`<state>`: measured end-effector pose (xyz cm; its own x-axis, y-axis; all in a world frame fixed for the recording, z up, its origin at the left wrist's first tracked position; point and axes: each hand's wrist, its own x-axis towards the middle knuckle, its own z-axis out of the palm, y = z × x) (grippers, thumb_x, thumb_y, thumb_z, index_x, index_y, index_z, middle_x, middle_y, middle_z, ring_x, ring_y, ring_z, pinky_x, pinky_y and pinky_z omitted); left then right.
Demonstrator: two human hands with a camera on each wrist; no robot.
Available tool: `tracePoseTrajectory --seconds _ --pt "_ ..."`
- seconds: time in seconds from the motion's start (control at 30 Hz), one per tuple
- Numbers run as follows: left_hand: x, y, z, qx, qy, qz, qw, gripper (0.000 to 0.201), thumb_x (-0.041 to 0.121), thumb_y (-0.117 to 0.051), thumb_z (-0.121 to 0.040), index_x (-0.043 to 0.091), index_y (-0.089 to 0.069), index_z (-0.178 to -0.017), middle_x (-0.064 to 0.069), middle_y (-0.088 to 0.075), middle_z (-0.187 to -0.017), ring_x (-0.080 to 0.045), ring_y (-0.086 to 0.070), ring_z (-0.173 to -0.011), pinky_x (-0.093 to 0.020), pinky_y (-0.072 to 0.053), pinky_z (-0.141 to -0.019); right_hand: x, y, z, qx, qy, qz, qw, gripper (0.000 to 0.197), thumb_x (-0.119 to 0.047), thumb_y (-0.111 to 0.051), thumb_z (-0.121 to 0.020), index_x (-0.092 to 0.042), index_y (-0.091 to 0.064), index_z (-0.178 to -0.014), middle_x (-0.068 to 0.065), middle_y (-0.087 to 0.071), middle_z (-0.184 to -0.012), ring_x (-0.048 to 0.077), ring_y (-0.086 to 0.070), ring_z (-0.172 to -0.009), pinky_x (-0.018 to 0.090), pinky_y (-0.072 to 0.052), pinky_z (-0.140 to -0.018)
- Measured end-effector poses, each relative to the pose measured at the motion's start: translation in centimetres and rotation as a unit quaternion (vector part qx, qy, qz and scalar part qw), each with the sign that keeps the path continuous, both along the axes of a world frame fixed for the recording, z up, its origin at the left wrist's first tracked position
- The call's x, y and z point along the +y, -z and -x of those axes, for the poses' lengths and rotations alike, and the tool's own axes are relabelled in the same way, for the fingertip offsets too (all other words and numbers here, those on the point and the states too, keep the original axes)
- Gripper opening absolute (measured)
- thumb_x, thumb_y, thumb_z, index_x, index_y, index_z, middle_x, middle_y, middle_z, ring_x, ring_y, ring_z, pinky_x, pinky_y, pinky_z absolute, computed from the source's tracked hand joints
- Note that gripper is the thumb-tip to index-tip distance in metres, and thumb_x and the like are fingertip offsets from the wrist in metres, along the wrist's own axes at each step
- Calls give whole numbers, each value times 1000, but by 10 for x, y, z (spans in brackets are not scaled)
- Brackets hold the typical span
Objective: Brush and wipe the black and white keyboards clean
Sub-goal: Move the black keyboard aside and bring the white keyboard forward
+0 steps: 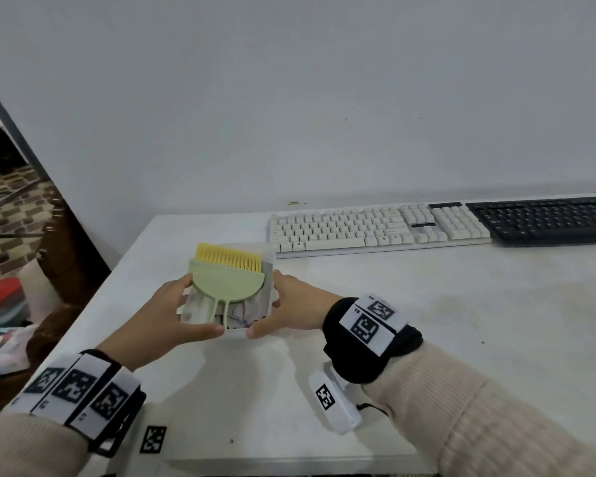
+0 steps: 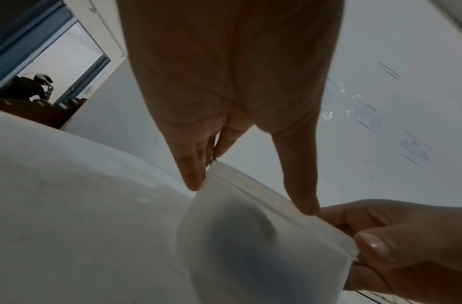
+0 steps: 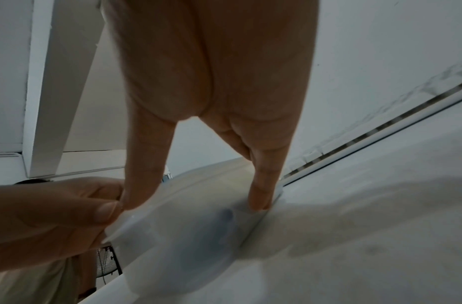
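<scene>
The cleaning itself had not begun, judging by the scene: the brush and a crumpled cloth lay together in a small white box near the left edge of the tabletop, and neither had met a key. Both hands gripped that box. The left hand held its left side, thumb along the near rim and fingers down the wall; the right hand clasped the right side the same way, thumb on the near rim.

The white keyboard lay along the far edge, just beyond the box, its pale keys looking tidy, though fine dust could not be judged. The black keyboard sat just beside it at the far right corner, partly cut off. Brushing and wiping both remained to do.
</scene>
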<state>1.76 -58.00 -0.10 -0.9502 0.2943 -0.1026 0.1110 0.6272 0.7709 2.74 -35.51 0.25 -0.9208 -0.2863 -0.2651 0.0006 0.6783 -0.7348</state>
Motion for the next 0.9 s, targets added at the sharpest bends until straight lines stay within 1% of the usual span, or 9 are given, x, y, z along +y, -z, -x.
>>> tracePoseTrajectory --seconds 0.13,0.23,0.4,0.5,0.6,0.63,0.7,0.8,0.9 --pt "-19 -2 8 -1 4 11 1000 101 65 -84 -37 46 -43 -127 8 -51 -132 -13 -53 -119 -36 -50 -96 -17 -3 5 9 -15 -12 1000 86 -34 -79 -75 -16 -29 -142 5 -41 -137 23 -45 -124 30 -41 -96" --pt "-29 -3 13 -6 6 15 1000 100 65 -83 -40 47 -42 -129 15 -52 -131 -9 -53 -119 -36 -49 -97 -27 -5 6 18 -19 -27 999 86 -36 -76 -77 -13 -26 -143 8 -40 -139 23 -46 -125 31 -43 -95" --pt "-29 -10 14 -17 8 11 1000 92 72 -80 -24 62 -34 -103 38 -42 -108 -5 -44 -115 -27 -40 -96 -33 -6 12 23 -29 -36 999 84 -38 -72 -81 -13 -24 -145 9 -42 -139 24 -50 -121 40 -46 -98" --pt "-25 -16 16 -21 9 60 998 83 63 -83 -46 58 -35 -113 25 -48 -115 -7 -41 -119 -22 -40 -94 -26 -6 12 20 -30 -18 999 81 -36 -69 -84 -15 -23 -147 7 -39 -144 22 -47 -125 39 -43 -102" --pt "-11 -23 20 50 12 119 992 121 78 -72 -31 33 -33 -137 10 -41 -129 -12 -37 -124 -27 -34 -93 -6 -5 12 22 -9 -12 1000 86 -38 -67 -85 -11 -16 -150 4 -32 -151 18 -43 -131 35 -37 -108" --pt "-2 -26 19 69 6 116 991 125 75 -70 -33 24 -30 -140 10 -36 -129 -12 -31 -128 -25 -29 -93 4 -6 13 23 8 -6 1000 87 -39 -67 -85 -13 -15 -151 2 -30 -152 16 -42 -132 30 -35 -107" --pt "22 -34 16 78 -1 96 992 114 62 -74 -57 17 -21 -147 6 -29 -143 -9 -20 -136 -24 -23 -101 30 -8 13 23 51 13 998 87 -39 -67 -85 -17 -16 -152 -1 -30 -153 14 -42 -133 25 -34 -103" --pt "56 -38 17 71 1 53 996 94 37 -73 -77 25 -16 -150 8 -17 -155 -12 -20 -141 -31 -22 -110 78 -11 14 41 120 24 992 85 -39 -67 -85 -18 -18 -151 -1 -33 -152 14 -42 -132 30 -36 -106" --pt "93 -39 19 66 10 15 998 84 33 -71 -80 29 -21 -147 13 -25 -149 -12 -30 -135 -27 -30 -104 132 -12 15 54 190 10 980 82 -38 -66 -86 -16 -21 -151 1 -35 -150 17 -41 -132 34 -36 -107"
